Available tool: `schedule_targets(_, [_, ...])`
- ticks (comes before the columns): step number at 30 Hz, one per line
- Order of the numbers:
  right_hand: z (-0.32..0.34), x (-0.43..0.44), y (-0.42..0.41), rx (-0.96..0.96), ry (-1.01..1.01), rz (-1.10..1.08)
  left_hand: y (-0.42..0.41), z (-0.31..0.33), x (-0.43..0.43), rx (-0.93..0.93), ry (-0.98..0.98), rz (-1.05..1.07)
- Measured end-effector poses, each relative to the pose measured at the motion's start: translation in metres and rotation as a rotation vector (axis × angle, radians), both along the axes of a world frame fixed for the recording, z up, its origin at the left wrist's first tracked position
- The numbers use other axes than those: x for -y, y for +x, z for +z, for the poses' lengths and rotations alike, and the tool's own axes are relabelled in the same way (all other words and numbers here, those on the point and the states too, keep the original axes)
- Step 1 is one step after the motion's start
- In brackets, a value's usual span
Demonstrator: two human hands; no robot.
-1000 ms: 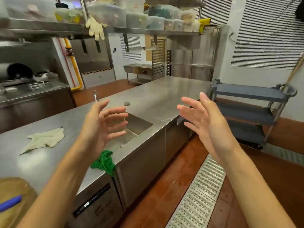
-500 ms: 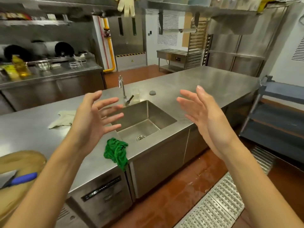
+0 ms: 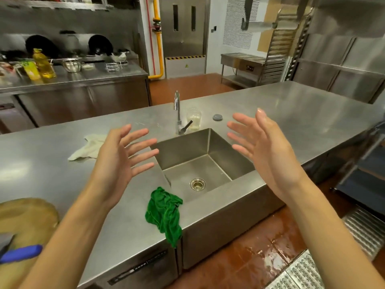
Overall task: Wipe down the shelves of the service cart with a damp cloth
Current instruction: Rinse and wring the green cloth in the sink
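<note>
Fingers of both hands spread, empty; green cloth [image 3: 164, 213] lies below them at sink [image 3: 227, 142] edge.

A long steel table [image 3: 291, 113] with a sunken sink [image 3: 227, 155] fills the middle of this kitchen. Behind it stands a second steel table [image 3: 116, 97]. A yellow pipe [image 3: 159, 49] climbs the wall beside grey steel doors [image 3: 183, 26]. The red-brown floor [image 3: 250, 253] shines wet.

Left hand [image 3: 116, 161] and right hand [image 3: 268, 151], fingers spread, hang above counter [image 3: 291, 113] and sink [image 3: 227, 157]. Path down to green cloth [image 3: 164, 213] at front edge unobstructed. Faucet [image 3: 177, 109] and cup [image 3: 194, 118] crowd sink's back rim; beige cloth [image 3: 89, 147] left of sink; cutting board [image 3: 27, 217] at front-left corner.
</note>
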State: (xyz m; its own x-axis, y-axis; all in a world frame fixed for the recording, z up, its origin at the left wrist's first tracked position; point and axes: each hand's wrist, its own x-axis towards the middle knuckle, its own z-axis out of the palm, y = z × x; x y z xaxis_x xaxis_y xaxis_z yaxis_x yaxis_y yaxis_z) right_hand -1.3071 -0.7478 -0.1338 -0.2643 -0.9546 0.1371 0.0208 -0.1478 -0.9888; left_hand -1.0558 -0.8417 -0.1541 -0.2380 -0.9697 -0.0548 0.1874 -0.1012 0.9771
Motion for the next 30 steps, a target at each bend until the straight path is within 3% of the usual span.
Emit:
schedule_targets(10, [-0.036,0.122,0.016,0.011,0.160,0.062,0.037,-0.054,0.098,-0.039,0.186,0.048])
schedule_targets(22, [-0.109,0.180,0.030,0.062,0.308,0.219,0.029,-0.116,0.119,0.000,0.308,0.208])
schedule_targets(30, [-0.163,0.214,0.015,0.045,0.423,0.400,-0.033,-0.171,0.118,0.221,0.371,0.372])
